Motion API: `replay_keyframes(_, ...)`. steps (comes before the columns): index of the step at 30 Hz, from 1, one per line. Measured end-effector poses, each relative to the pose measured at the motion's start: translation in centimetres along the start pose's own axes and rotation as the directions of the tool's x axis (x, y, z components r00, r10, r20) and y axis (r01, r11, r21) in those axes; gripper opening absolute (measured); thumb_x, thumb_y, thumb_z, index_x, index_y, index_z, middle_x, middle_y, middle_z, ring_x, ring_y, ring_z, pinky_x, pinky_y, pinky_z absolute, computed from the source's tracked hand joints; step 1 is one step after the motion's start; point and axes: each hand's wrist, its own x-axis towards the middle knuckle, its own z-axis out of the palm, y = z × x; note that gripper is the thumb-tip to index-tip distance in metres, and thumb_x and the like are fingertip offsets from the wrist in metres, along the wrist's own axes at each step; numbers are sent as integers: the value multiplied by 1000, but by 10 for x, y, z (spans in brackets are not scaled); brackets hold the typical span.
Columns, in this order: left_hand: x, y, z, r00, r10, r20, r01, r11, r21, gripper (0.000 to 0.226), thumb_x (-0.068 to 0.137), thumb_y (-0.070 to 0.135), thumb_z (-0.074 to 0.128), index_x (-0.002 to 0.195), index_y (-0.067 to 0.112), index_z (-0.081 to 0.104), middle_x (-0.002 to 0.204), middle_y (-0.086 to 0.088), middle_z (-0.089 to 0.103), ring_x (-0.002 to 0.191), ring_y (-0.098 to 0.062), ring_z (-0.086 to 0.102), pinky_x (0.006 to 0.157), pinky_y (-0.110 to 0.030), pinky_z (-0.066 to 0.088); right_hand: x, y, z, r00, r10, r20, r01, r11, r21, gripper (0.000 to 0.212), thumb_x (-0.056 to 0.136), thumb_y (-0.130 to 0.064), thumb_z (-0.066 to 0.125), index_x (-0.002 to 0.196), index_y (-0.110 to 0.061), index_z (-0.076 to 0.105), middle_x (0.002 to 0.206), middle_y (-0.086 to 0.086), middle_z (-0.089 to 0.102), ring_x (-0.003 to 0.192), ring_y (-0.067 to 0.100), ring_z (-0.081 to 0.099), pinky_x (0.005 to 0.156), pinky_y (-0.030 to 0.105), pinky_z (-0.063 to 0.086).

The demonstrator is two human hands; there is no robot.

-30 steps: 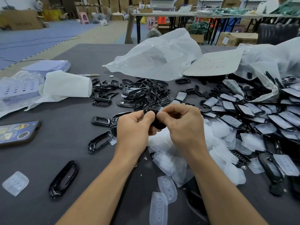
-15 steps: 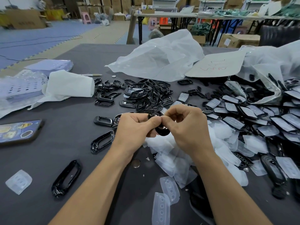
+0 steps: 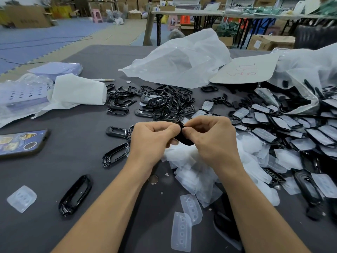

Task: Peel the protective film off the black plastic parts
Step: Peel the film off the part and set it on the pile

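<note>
Your left hand [image 3: 153, 141] and right hand [image 3: 209, 141] meet just above the heap of peeled translucent white film pieces [image 3: 197, 172]. Both have their fingers curled, and together they pinch one small black plastic part [image 3: 184, 140]. The thumbs and forefingers close on its upper end, and its rounded lower end shows between the two hands. Whether film is on it cannot be told, since your fingers cover most of it.

Beyond the film heap lies a tangle of bare glossy black plastic frames [image 3: 160, 103]. To the right of the heap, black parts with pale film on their faces [image 3: 291, 128] spread in overlapping rows. Just left of the heap a round metal coin [image 3: 153, 179] lies flat on the dark grey table [image 3: 54, 170]. Farther left of the heap a single black oval frame [image 3: 75, 195] lies alone, and well to the left a phone in a blue patterned case [image 3: 21, 143] rests flat.
</note>
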Motion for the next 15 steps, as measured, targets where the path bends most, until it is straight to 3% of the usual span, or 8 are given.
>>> replay_keyframes(4, 2, 5, -1, 987, -157, -27, 152, 978, -141, 13, 87, 10, 79, 75, 13, 82, 67, -15, 75, 52, -14, 66, 51, -21, 52, 0, -3, 1, 991, 95, 93, -115, 964, 238, 17, 86, -1, 76, 85, -18, 80, 74, 2, 77, 66, 15, 72, 61, 24, 55)
replay_keyframes(6, 0, 6, 1, 979, -196, -50, 181, 958, -221, 11, 88, 8, 78, 77, 10, 81, 67, -13, 75, 49, -13, 66, 49, -19, 50, 1, -6, 3, 975, 143, 171, -190, 933, 306, 15, 90, 2, 71, 90, -12, 77, 72, 8, 76, 59, 18, 69, 55, 23, 54)
replay_keyframes(8, -1, 7, 2, 978, -201, -52, 181, 950, -253, 8, 87, 6, 78, 80, 9, 80, 67, -11, 75, 50, -12, 64, 52, -21, 51, 0, -6, 4, 974, 159, 162, -206, 919, 337, 17, 91, 6, 69, 88, -9, 75, 72, 10, 76, 56, 21, 70, 53, 24, 56)
replay_keyframes(10, -1, 6, 2, 980, -192, -48, 176, 956, -235, 7, 84, 4, 81, 79, 9, 81, 69, -12, 75, 54, -15, 66, 59, -29, 54, -2, -6, 4, 983, 154, 104, -181, 917, 355, 16, 90, 8, 69, 89, -8, 75, 74, 11, 77, 59, 23, 72, 55, 24, 57)
replay_keyframes(13, 1, 5, -2, 989, -143, -27, 141, 988, -59, 7, 78, 11, 87, 75, 16, 83, 72, -15, 77, 64, -22, 67, 71, -42, 58, -2, -4, 2, 989, 143, 20, -139, 904, 404, 18, 87, 9, 72, 90, -8, 75, 74, 10, 77, 59, 21, 73, 58, 23, 56)
replay_keyframes(15, 2, 6, -4, 989, -145, 15, 146, 989, -40, 4, 78, 14, 88, 77, 14, 83, 71, -12, 76, 63, -19, 67, 68, -37, 56, -2, -4, 0, 991, 134, 21, -129, 885, 448, 19, 86, 11, 71, 93, -7, 75, 73, 10, 77, 56, 21, 72, 57, 23, 56)
